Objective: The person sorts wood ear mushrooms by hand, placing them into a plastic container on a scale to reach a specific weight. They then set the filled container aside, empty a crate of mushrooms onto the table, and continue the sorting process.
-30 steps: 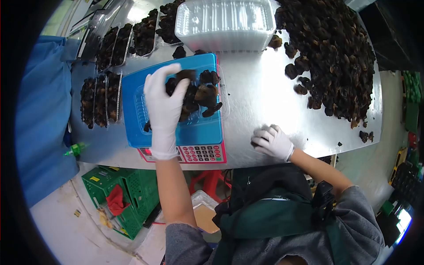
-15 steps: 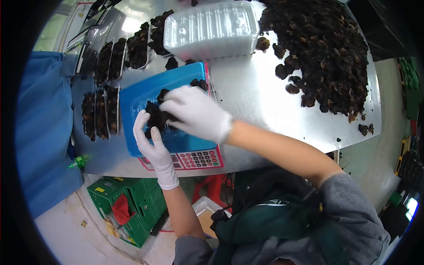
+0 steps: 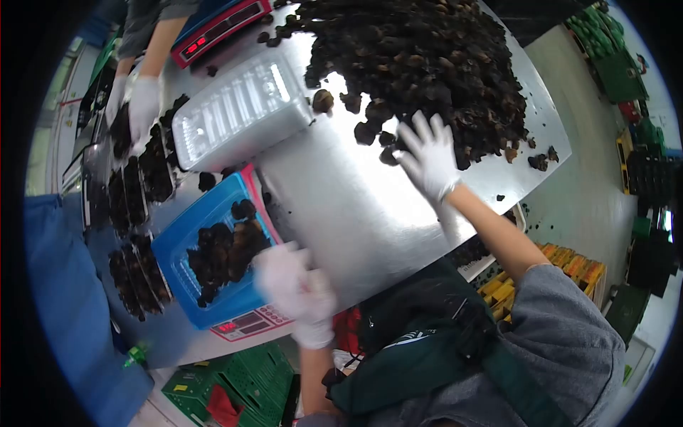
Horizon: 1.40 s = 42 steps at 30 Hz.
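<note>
My right hand (image 3: pixel 430 158), in a white glove, has its fingers spread at the near edge of a large pile of dark wood ear mushrooms (image 3: pixel 427 64). My gloved left hand (image 3: pixel 295 285) is smeared by motion beside the blue scale tray (image 3: pixel 167 245), near its right side; its fingers cannot be made out. On that tray a clear plastic container (image 3: pixel 186 274) holds a heap of mushrooms (image 3: pixel 228 252), and a few more lie at the tray's upper corner. The scale's pink keypad panel (image 3: pixel 252 322) faces me.
A stack of clear plastic containers (image 3: pixel 242 114) stands behind the scale. Filled containers (image 3: pixel 139 277) line the left side of the metal table (image 3: pixel 348 220). At upper left, another person's gloved hands (image 3: pixel 144 107) work near a second scale (image 3: pixel 220 32). Green crates (image 3: pixel 235 377) sit below.
My right hand has left the scale's container and moved right to the pile. The left hand has come away from the container to the tray's right side. The view has turned rightward.
</note>
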### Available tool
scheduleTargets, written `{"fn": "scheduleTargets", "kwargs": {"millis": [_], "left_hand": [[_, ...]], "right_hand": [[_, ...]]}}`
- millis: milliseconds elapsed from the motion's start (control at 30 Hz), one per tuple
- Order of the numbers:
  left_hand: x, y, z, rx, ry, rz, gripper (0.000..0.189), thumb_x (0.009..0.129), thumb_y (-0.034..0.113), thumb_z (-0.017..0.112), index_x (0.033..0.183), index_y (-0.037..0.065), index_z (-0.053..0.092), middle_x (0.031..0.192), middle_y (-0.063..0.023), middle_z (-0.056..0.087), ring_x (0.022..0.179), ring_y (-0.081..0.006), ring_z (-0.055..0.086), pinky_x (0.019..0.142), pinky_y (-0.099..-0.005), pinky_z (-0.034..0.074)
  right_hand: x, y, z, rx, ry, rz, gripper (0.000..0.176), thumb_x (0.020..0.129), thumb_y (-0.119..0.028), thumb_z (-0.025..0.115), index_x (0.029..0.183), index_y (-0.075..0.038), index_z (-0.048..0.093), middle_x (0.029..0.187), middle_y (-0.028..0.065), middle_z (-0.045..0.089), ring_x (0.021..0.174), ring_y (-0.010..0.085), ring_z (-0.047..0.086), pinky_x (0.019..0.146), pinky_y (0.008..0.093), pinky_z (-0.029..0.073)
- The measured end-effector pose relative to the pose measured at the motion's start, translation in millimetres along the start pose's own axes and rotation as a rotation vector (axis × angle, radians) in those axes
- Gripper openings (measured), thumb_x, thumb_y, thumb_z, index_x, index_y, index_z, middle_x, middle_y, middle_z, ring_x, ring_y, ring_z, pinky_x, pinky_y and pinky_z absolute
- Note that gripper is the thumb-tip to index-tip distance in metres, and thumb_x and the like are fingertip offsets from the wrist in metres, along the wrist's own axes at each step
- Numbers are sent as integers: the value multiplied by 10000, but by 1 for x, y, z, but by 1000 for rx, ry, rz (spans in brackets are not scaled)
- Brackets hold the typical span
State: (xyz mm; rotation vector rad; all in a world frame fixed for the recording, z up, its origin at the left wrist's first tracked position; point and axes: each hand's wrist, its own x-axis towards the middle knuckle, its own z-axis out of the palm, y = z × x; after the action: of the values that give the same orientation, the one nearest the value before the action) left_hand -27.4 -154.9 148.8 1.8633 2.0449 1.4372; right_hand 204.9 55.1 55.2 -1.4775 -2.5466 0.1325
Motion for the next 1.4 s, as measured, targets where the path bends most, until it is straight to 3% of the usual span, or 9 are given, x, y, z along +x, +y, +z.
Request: {"fn": "scheduleTargets", "kwargs": {"millis": [100, 233, 333, 467, 767, 933, 1067, 1200, 1400], "left_hand": [[-22, 8, 93, -142, -275, -179, 552, 799, 80, 691, 1325, 25, 534, 1433, -199, 450, 1318, -387, 423, 1097, -464, 340], [-22, -12, 154, 201, -425, -209, 652, 864, 169, 684, 1447, 39, 421, 1540, -199, 299, 1435, -367, 267, 1174, -474, 216], [-21, -33, 163, 79, -358, -172, 582, 914, 184, 604, 1451, 58, 420, 1521, -222, 323, 1427, -389, 275, 1179, -545, 163], [-22, -43, 138, -35, -76, -384, 444, 979, 133, 484, 1406, 13, 478, 1512, -202, 362, 1408, -351, 335, 1166, -466, 240], [-57, -30, 113, -75, -199, -369, 484, 1039, 251, 388, 1453, 2, 409, 1529, -217, 334, 1419, -354, 320, 1163, -454, 238], [-65, -10, 92, 213, -449, -411, 1017, 658, 98, 751, 1522, 4, 224, 1552, -251, 219, 1384, -430, 284, 1134, -489, 245], [-69, -9, 104, 247, -456, -480, 1045, 631, 117, 743, 1512, -27, 199, 1482, -288, 277, 1343, -449, 314, 1125, -507, 247], [-50, -8, 121, -16, -387, -525, 830, 725, -96, 613, 1491, 67, 339, 1312, -205, 422, 1185, -328, 527, 1008, -388, 471], [-58, -17, 121, -254, -158, -646, 511, 773, -138, 563, 1247, 51, 580, 1164, -119, 564, 1069, -253, 608, 913, -334, 498]], "right_hand": [[-58, -14, 2, 103, -115, -258, 645, 861, -449, 618, 1429, -177, 480, 1545, 212, 301, 1419, 478, 202, 1112, 679, 135], [-52, 17, -9, 164, 200, 146, 648, 835, -465, 625, 1397, -168, 502, 1545, 188, 311, 1414, 484, 207, 1113, 688, 97], [-51, 38, 10, 43, 11, -64, 602, 841, -430, 627, 1365, -155, 520, 1513, 217, 341, 1407, 458, 262, 1150, 596, 164], [-46, 70, 3, 181, 411, 202, 535, 835, -256, 645, 1339, -115, 534, 1446, 181, 424, 1314, 425, 355, 1108, 591, 229], [-93, -17, -6, 361, -4, -22, 545, 909, -397, 592, 1373, -119, 526, 1443, 214, 445, 1335, 424, 406, 1113, 595, 275], [-78, 21, -37, 714, -160, 104, 807, 747, -317, 790, 1426, -71, 430, 1349, 179, 505, 1074, 312, 614, 905, 377, 510], [-99, -15, -36, 310, -516, -154, 1086, 663, -251, 833, 1554, -192, 215, 1468, 229, 357, 1162, 392, 524, 955, 476, 480], [-81, -57, -5, 463, -357, -102, 844, 742, -104, 726, 1485, -113, 326, 1362, 213, 434, 1129, 385, 537, 933, 468, 479], [-64, -85, 21, 943, -210, -172, 556, 734, 59, 662, 1268, -39, 542, 1231, 157, 585, 1130, 309, 597, 962, 373, 492]]}}
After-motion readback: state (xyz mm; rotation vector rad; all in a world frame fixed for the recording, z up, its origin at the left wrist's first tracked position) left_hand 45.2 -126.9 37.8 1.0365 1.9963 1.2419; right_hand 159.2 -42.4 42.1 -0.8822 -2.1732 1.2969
